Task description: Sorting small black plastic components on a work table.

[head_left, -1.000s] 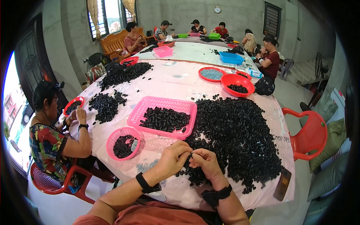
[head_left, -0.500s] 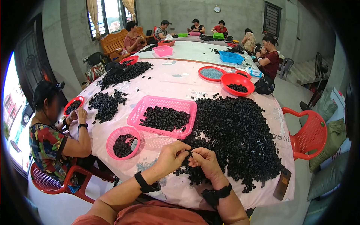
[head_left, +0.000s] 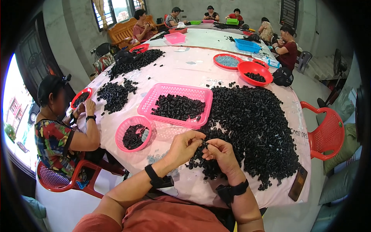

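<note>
Work position: a small black part (head_left: 204, 144) is located at the meeting fingertips of the left hand (head_left: 182, 147) and the right hand (head_left: 223, 155), raised in front of the near left edge of the large heap of black parts (head_left: 257, 131). Orientation: the fingers cover most of the part and dark pieces lie directly behind it, so neither the direction of its ends nor its long axis can be determined. Grip, left hand: thumb and index finger are pinched at the part, reaching in from the left. Grip, right hand: thumb and index finger are likewise pinched at the part, from the opposite side, with the remaining fingers curled; which hand bears the part cannot be told. Surroundings: a rectangular pink tray (head_left: 170, 120), partly filled with black pieces, lies beyond the left hand with its long axis running left to right, the right end slightly nearer the wearer. A round pink basket (head_left: 120, 133) stands at the tray's near left corner. A phone (head_left: 297, 184) lies at the right edge of the tablecloth (head_left: 181, 63), beside the heap. Change from the preceding frame: the head view has shifted, so that the tray, basket, heap and both hands appear higher and farther right. Relative to the tray and heap, the hands hold nearly the same station, and both pinches are maintained.
</note>
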{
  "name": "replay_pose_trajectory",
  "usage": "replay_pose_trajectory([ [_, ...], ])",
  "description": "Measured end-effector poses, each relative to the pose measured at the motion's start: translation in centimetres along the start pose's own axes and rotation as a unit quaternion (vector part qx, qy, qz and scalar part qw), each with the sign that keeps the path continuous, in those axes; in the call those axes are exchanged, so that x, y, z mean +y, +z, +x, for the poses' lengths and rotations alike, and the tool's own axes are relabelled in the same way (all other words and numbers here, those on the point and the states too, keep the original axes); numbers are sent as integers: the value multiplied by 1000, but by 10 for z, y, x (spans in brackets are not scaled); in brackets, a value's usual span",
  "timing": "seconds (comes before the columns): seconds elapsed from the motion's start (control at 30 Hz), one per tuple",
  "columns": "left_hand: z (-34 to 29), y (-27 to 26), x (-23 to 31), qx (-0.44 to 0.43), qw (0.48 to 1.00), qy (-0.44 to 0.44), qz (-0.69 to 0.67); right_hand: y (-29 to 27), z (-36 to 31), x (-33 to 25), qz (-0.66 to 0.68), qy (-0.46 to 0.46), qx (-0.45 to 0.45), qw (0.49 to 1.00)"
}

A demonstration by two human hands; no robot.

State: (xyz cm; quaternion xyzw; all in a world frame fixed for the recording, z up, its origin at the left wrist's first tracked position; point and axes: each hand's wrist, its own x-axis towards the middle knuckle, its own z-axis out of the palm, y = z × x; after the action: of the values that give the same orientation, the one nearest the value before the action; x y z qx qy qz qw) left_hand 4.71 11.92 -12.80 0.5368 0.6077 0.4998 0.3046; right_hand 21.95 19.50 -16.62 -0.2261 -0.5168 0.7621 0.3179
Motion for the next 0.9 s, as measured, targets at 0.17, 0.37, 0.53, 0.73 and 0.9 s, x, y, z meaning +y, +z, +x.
replay_pose_trajectory([
  [0.17,1,1,-4,-6,1000,-3,-7,-2,0,2,2,-4,7,1000],
  [0.37,0,-2,-4,-9,999,-32,-30,3,1,-2,-21,-5,-6,1000],
  [0.53,0,-1,0,-10,999,-38,-37,2,0,-2,-29,-6,-1,1000],
  [0.73,-1,-5,-2,1,999,-37,-14,2,-1,-3,-13,-4,7,1000],
  [0.9,-8,-13,-7,3,995,-26,95,-1,1,-4,-14,-19,43,999],
])
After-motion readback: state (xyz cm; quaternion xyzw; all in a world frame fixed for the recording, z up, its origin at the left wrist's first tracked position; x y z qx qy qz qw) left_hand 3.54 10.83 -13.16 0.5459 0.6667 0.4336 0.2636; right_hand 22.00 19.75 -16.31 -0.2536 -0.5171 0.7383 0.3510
